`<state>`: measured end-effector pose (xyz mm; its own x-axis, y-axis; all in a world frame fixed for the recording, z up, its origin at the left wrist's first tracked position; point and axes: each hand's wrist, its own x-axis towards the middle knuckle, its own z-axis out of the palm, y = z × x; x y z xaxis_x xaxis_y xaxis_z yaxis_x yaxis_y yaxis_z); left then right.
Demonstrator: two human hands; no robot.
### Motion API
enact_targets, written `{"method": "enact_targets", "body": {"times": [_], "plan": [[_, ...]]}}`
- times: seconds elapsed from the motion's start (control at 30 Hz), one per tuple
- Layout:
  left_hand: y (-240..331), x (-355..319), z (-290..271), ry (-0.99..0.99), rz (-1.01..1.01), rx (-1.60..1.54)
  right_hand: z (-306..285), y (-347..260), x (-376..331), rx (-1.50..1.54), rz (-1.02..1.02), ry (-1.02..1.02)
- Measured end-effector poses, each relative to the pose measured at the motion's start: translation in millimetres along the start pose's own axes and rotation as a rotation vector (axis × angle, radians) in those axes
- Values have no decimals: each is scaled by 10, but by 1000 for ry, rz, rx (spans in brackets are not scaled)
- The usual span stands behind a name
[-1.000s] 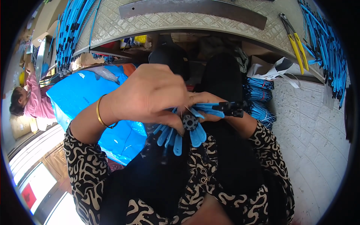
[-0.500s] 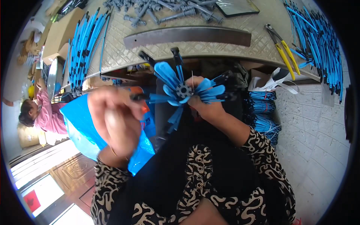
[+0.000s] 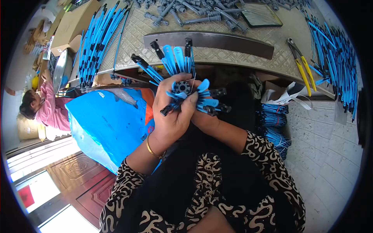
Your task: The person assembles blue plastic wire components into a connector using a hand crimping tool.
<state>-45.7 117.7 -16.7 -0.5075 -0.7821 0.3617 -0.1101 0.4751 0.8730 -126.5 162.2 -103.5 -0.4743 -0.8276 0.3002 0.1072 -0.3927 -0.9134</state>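
Observation:
Between my hands is a bundle of blue plastic strips with black clip-like ends, fanned out around a dark notched round hub. My left hand, with a gold bangle at the wrist, is wrapped round its near left side, the thumb pressed by the hub. On the other side my right hand grips the bundle from the right and behind, its fingers partly hidden by the strips. A thin pale strand sticks up beside the hub, near the fingertips.
Grey plastic fittings, a long dark metal bar and yellow-handled cutters lie on the worktable. Blue rods are stacked at left and right. A blue sack stands at my left; another person is farther left.
My left hand, blurred and apart from the bundle before, has moved right and closed round it. My right hand stays on the bundle. The view has shifted slightly.

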Motion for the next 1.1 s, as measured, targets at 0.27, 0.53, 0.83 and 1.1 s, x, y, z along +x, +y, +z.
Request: {"method": "enact_targets", "body": {"times": [0.27,0.53,0.83,1.1], "plan": [[87,104,-140,-155,147,106,-213,9,-33,-382,-99,-258],[-16,192,-166,-221,192,-27,-335,-367,-30,-561,-89,-477],[-9,166,-150,-200,111,-118,-692,-1156,465,-287,-6,-595],[36,212,-162,-293,117,12,-582,-1180,776,-787,-387,-795]]}}
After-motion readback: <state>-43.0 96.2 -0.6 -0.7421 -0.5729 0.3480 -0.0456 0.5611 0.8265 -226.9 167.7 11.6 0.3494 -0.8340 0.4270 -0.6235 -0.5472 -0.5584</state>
